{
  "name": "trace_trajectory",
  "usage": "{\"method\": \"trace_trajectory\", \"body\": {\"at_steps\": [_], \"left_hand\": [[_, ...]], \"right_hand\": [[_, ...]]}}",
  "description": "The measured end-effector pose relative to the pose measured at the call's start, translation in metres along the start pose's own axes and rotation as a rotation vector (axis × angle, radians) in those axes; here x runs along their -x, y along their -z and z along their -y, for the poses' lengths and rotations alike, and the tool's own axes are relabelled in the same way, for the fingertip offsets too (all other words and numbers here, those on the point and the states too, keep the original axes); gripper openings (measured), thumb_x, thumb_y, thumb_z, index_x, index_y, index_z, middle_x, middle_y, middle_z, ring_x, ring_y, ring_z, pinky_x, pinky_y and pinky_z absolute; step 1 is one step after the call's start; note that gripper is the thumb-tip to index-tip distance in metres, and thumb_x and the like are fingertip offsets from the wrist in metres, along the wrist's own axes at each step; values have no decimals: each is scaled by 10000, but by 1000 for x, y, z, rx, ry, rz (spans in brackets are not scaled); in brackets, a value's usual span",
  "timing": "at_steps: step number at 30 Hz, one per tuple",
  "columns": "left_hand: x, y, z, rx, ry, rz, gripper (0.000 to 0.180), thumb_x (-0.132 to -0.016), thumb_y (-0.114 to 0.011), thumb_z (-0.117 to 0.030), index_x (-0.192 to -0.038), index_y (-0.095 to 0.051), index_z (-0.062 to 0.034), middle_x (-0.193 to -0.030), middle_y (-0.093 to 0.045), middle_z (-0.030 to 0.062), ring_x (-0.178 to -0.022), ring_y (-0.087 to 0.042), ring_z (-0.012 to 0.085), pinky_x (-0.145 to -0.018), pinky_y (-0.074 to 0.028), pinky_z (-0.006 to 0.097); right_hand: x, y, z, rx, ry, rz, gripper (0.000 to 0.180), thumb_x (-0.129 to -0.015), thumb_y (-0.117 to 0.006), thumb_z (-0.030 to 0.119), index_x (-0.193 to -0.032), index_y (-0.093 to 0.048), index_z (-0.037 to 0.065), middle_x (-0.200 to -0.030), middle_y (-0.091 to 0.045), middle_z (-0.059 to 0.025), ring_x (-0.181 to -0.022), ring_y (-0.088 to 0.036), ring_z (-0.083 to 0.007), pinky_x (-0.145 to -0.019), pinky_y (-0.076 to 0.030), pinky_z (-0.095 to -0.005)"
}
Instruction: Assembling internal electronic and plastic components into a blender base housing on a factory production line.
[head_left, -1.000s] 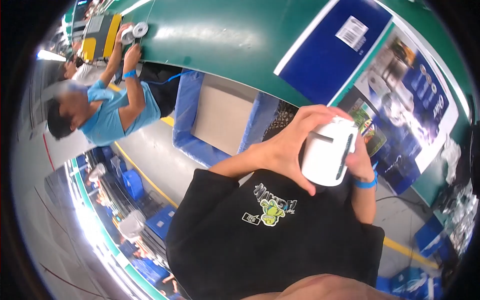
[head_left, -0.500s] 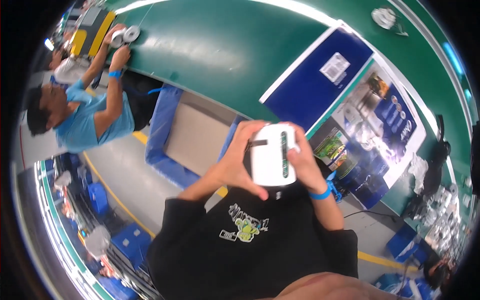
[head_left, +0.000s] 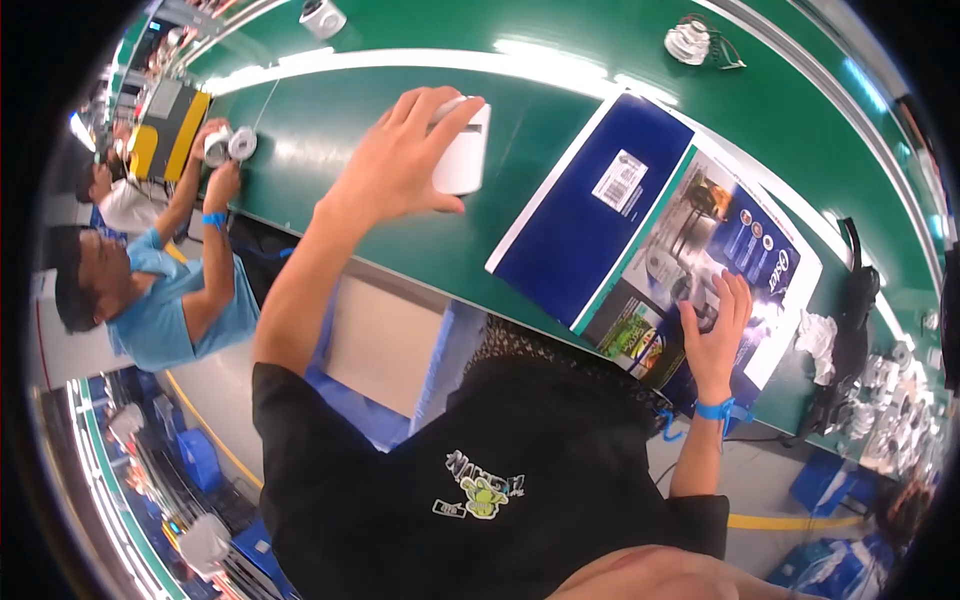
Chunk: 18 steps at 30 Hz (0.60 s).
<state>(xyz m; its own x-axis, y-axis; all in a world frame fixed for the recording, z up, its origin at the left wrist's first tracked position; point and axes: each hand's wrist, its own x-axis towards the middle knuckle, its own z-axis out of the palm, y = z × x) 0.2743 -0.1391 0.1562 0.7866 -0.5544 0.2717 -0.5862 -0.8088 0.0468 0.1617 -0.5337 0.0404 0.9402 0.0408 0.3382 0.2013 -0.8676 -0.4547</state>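
1. Head view: my right hand (head_left: pixel 718 325), fingers apart and gripping nothing, is over the glossy blue-and-photo printed cardboard (head_left: pixel 652 250); contact is hard to judge, but a dragging fingertip could skew or crease it.
2. My left hand (head_left: pixel 398 160) grasps the white, round-cornered, plastic-looking housing (head_left: pixel 463 160) above the smooth green workbench (head_left: pixel 310 110); those slick sides and a one-handed hold could let it slip and scuff.
3. Farther off, the small white wired part (head_left: pixel 688 42) could snag by its loose lead.
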Motion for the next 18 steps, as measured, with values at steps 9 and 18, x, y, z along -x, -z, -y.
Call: {"method": "trace_trajectory", "body": {"at_steps": [9,18], "left_hand": [[-214,-92,98,-923,-3,332,914,-496,-873,-250,-1284,-424,-141,-1182,-511,45,-1165,-464,246,-916,-420,371],[-315,-180,110,-904,84,622,370,-867,-593,-257,-1232,-553,-210,-1247,-516,20,-1239,-401,225,-964,-324,473]], "right_hand": [[9,-7,-8,152,46,92,438,-786,-640,166,-1179,-507,24,-1332,-436,-157,-1287,-364,-361,-1059,-256,-498],[2,-11,2,100,-6,148,443,-741,-654,176,-1137,-532,21,-1320,-441,-190,-1270,-377,-388,-1044,-260,-533]]}}
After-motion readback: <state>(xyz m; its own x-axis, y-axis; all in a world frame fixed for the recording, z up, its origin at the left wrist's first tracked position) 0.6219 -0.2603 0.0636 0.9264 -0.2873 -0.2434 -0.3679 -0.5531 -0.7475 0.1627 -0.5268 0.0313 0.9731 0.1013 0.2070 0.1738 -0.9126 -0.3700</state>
